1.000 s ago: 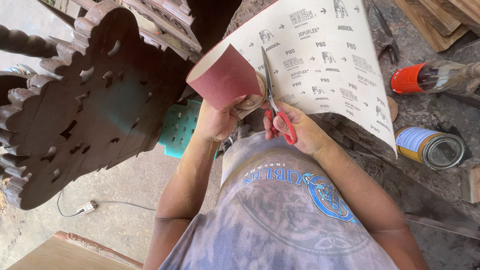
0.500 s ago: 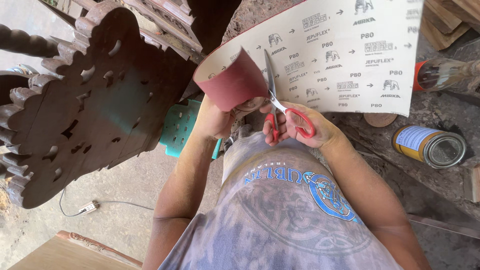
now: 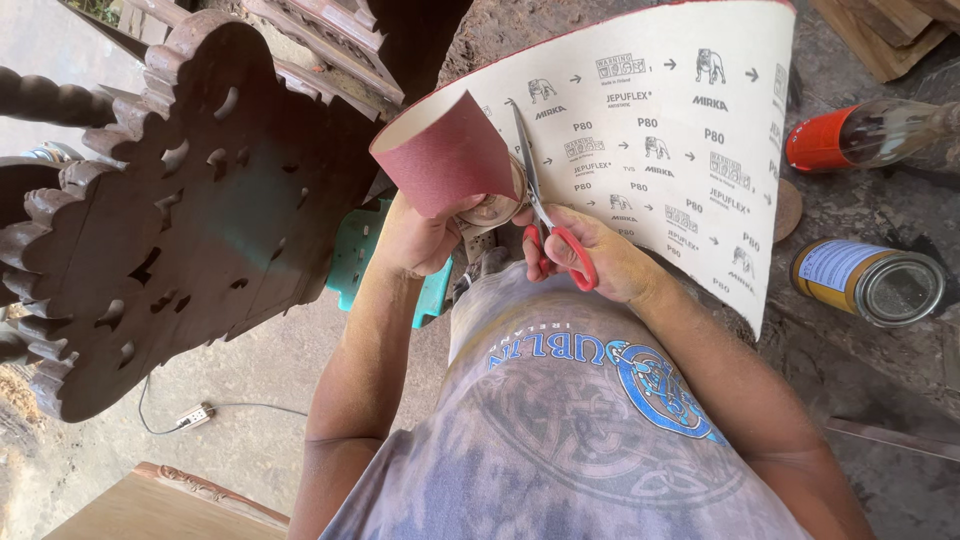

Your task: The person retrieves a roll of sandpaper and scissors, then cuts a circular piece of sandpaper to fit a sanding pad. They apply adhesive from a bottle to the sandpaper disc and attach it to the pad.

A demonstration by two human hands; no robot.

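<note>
The sandpaper sheet hangs in front of the chest, its pale printed back up and the cut strip curling red-side out just above the left hand, whose fingers pinch that strip's lower edge. The right hand has its fingers through the red handles of the scissors, blades partly open in the slit. Keeping the strip taut and feeding the sheet deep into the blades should keep the cut straight; a tin can lies well right of the fingers.
</note>
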